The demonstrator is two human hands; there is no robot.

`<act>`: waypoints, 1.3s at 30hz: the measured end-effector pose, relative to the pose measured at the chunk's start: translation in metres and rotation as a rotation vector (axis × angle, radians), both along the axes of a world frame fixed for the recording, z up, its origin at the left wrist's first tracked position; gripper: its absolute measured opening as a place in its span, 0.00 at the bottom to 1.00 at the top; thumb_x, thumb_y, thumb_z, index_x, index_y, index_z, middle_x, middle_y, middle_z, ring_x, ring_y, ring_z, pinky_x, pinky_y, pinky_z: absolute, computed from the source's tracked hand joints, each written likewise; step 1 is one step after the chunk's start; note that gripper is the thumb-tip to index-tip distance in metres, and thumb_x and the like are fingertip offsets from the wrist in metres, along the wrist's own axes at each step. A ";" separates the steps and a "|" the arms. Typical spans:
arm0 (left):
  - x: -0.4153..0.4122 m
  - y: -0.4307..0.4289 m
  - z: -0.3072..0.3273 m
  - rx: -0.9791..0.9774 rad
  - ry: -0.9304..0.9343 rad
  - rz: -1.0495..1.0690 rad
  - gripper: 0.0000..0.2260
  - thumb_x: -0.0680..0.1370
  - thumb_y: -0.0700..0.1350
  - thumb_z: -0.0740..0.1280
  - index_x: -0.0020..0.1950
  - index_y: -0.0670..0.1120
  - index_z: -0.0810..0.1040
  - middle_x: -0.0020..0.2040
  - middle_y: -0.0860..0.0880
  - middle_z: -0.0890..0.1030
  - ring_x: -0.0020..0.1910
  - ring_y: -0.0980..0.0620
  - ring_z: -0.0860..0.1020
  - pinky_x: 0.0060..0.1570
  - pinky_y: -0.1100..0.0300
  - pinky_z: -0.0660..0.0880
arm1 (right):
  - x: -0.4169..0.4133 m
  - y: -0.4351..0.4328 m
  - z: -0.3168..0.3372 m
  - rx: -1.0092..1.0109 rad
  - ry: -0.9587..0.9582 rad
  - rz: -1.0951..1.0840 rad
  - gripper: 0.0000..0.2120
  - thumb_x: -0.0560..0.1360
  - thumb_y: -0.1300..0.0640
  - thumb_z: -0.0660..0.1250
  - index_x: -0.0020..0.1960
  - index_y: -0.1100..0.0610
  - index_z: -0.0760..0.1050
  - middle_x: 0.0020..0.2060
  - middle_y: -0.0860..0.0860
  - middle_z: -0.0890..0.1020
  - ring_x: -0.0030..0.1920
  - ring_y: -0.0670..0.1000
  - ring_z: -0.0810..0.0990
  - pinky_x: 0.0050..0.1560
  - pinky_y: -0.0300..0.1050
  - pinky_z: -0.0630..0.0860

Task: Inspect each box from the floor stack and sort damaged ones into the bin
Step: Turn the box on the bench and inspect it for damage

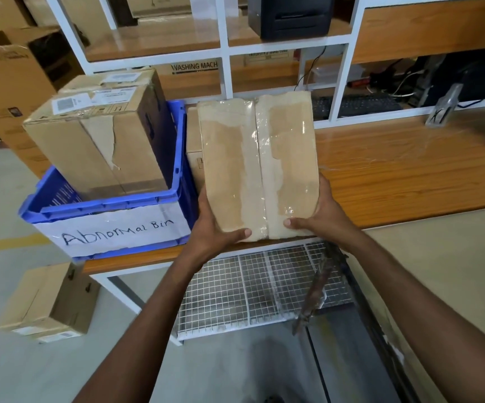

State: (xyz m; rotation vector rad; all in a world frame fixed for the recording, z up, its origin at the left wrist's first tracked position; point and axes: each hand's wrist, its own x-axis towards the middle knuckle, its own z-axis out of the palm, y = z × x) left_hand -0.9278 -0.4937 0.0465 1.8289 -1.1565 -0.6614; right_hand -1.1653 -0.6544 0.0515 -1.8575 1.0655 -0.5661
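Note:
I hold a flat cardboard box [257, 167] upright over the table's front edge, its face covered in clear tape with torn paper patches. My left hand [215, 228] grips its lower left corner, thumb across the front. My right hand [321, 215] grips the lower right corner the same way. To the left stands the blue crate [104, 209] labelled "Abnormal Bin", with a large brown box [98, 141] with peeled tape inside it. On the floor at lower left lies a small stack of cardboard boxes [49, 303].
The wooden table [409, 175] stretches to the right, with a white wire shelf [252, 292] under it. Another small box [193, 146] stands behind the held one. White shelving with a keyboard [357, 105], cables and a black printer [292, 14] rises behind. Large cartons stand at far left.

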 end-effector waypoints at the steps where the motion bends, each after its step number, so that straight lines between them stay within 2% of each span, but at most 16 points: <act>1: -0.002 0.000 -0.002 -0.003 -0.006 0.022 0.59 0.69 0.53 0.84 0.83 0.60 0.41 0.72 0.55 0.68 0.69 0.48 0.73 0.65 0.49 0.77 | 0.001 0.000 -0.001 -0.017 0.004 -0.016 0.63 0.64 0.49 0.87 0.82 0.41 0.45 0.68 0.44 0.71 0.67 0.51 0.73 0.61 0.48 0.73; 4: -0.013 -0.001 -0.004 -0.036 -0.035 0.085 0.59 0.67 0.56 0.84 0.81 0.64 0.41 0.76 0.53 0.67 0.71 0.46 0.72 0.68 0.44 0.77 | 0.005 0.001 -0.004 -0.068 0.047 -0.048 0.62 0.65 0.48 0.86 0.82 0.43 0.45 0.66 0.46 0.73 0.66 0.53 0.74 0.61 0.50 0.75; 8: -0.025 0.000 -0.016 -0.084 -0.072 0.129 0.58 0.62 0.63 0.81 0.78 0.69 0.41 0.79 0.49 0.65 0.74 0.45 0.71 0.70 0.40 0.75 | 0.003 0.006 -0.011 -0.098 0.097 -0.040 0.64 0.66 0.49 0.86 0.82 0.44 0.40 0.71 0.52 0.72 0.67 0.57 0.73 0.64 0.54 0.76; 10: -0.026 0.002 -0.018 -0.102 -0.061 0.129 0.59 0.61 0.61 0.82 0.78 0.69 0.43 0.79 0.50 0.66 0.74 0.46 0.70 0.71 0.41 0.74 | -0.003 0.006 -0.010 -0.100 0.108 -0.024 0.66 0.65 0.49 0.86 0.82 0.42 0.39 0.72 0.52 0.72 0.68 0.57 0.73 0.65 0.55 0.76; 14: -0.030 0.007 -0.009 -0.132 -0.030 0.140 0.60 0.65 0.53 0.86 0.82 0.61 0.46 0.76 0.55 0.68 0.71 0.51 0.72 0.69 0.45 0.76 | -0.014 0.005 0.007 -0.103 0.022 0.015 0.66 0.63 0.50 0.87 0.82 0.38 0.42 0.71 0.47 0.72 0.68 0.55 0.74 0.65 0.57 0.77; 17: -0.035 0.009 0.007 -0.202 -0.021 0.180 0.60 0.66 0.53 0.86 0.83 0.61 0.46 0.73 0.63 0.67 0.69 0.56 0.72 0.69 0.53 0.75 | -0.018 0.005 0.026 -0.109 -0.046 0.028 0.64 0.64 0.49 0.87 0.83 0.39 0.45 0.67 0.40 0.73 0.64 0.49 0.76 0.62 0.50 0.77; 18: -0.036 0.011 0.014 -0.233 -0.029 0.195 0.59 0.66 0.54 0.86 0.84 0.62 0.46 0.72 0.69 0.65 0.69 0.61 0.71 0.68 0.60 0.74 | -0.019 0.005 0.031 -0.111 -0.067 0.027 0.63 0.65 0.49 0.87 0.84 0.40 0.46 0.64 0.36 0.74 0.61 0.45 0.77 0.59 0.45 0.77; 20: -0.041 0.013 0.027 -0.277 -0.078 0.190 0.59 0.68 0.55 0.85 0.84 0.62 0.45 0.70 0.83 0.57 0.66 0.78 0.66 0.62 0.76 0.68 | -0.024 0.007 0.040 -0.121 -0.103 0.019 0.62 0.66 0.50 0.86 0.84 0.41 0.45 0.60 0.31 0.72 0.57 0.41 0.76 0.52 0.37 0.74; 21: -0.045 0.016 0.034 -0.291 -0.110 0.170 0.58 0.69 0.56 0.84 0.85 0.62 0.44 0.71 0.84 0.53 0.65 0.84 0.62 0.59 0.80 0.65 | -0.026 0.009 0.045 -0.136 -0.110 0.026 0.61 0.67 0.51 0.85 0.84 0.40 0.44 0.61 0.33 0.72 0.58 0.42 0.76 0.52 0.37 0.74; 22: -0.048 0.018 0.039 -0.299 -0.141 0.150 0.57 0.69 0.58 0.83 0.85 0.62 0.45 0.75 0.81 0.52 0.66 0.85 0.59 0.60 0.81 0.64 | -0.028 0.012 0.050 -0.163 -0.112 0.042 0.61 0.68 0.50 0.85 0.84 0.39 0.43 0.65 0.36 0.72 0.61 0.45 0.76 0.55 0.41 0.76; 25: -0.052 0.023 0.048 -0.268 -0.227 0.070 0.53 0.69 0.64 0.81 0.84 0.64 0.50 0.82 0.68 0.56 0.77 0.70 0.59 0.70 0.66 0.64 | -0.036 0.019 0.062 -0.263 -0.104 0.105 0.56 0.70 0.49 0.82 0.82 0.33 0.45 0.79 0.42 0.65 0.73 0.55 0.72 0.68 0.59 0.76; 27: -0.048 0.026 0.052 -0.234 -0.247 0.012 0.51 0.66 0.67 0.81 0.83 0.66 0.56 0.82 0.63 0.61 0.79 0.61 0.63 0.73 0.57 0.67 | -0.043 0.018 0.066 -0.313 -0.107 0.143 0.47 0.72 0.45 0.79 0.81 0.35 0.54 0.80 0.39 0.64 0.76 0.51 0.68 0.72 0.62 0.72; 28: -0.046 0.027 0.054 -0.225 -0.245 -0.004 0.50 0.65 0.67 0.81 0.82 0.67 0.58 0.81 0.61 0.64 0.78 0.60 0.65 0.73 0.56 0.69 | -0.045 0.017 0.068 -0.335 -0.100 0.149 0.42 0.72 0.41 0.77 0.79 0.34 0.58 0.79 0.38 0.65 0.77 0.50 0.67 0.73 0.63 0.71; 30: -0.046 0.028 0.056 -0.232 -0.248 0.007 0.46 0.65 0.65 0.82 0.80 0.67 0.64 0.78 0.60 0.70 0.75 0.61 0.70 0.72 0.55 0.72 | -0.047 0.017 0.068 -0.355 -0.078 0.133 0.35 0.72 0.34 0.72 0.76 0.32 0.65 0.76 0.38 0.69 0.77 0.48 0.67 0.73 0.63 0.71; 33: -0.051 0.029 0.056 -0.232 -0.259 0.050 0.38 0.68 0.65 0.80 0.76 0.66 0.71 0.74 0.62 0.74 0.72 0.64 0.72 0.71 0.56 0.73 | -0.050 0.018 0.062 -0.338 -0.111 0.084 0.28 0.73 0.34 0.72 0.72 0.34 0.74 0.72 0.39 0.74 0.72 0.45 0.73 0.71 0.58 0.74; 39: -0.067 0.040 0.073 -0.282 -0.264 0.095 0.33 0.66 0.69 0.79 0.70 0.66 0.78 0.69 0.65 0.78 0.68 0.66 0.75 0.68 0.56 0.75 | -0.066 0.026 0.064 -0.242 -0.196 0.090 0.34 0.65 0.25 0.73 0.69 0.35 0.78 0.65 0.38 0.78 0.66 0.39 0.76 0.69 0.55 0.77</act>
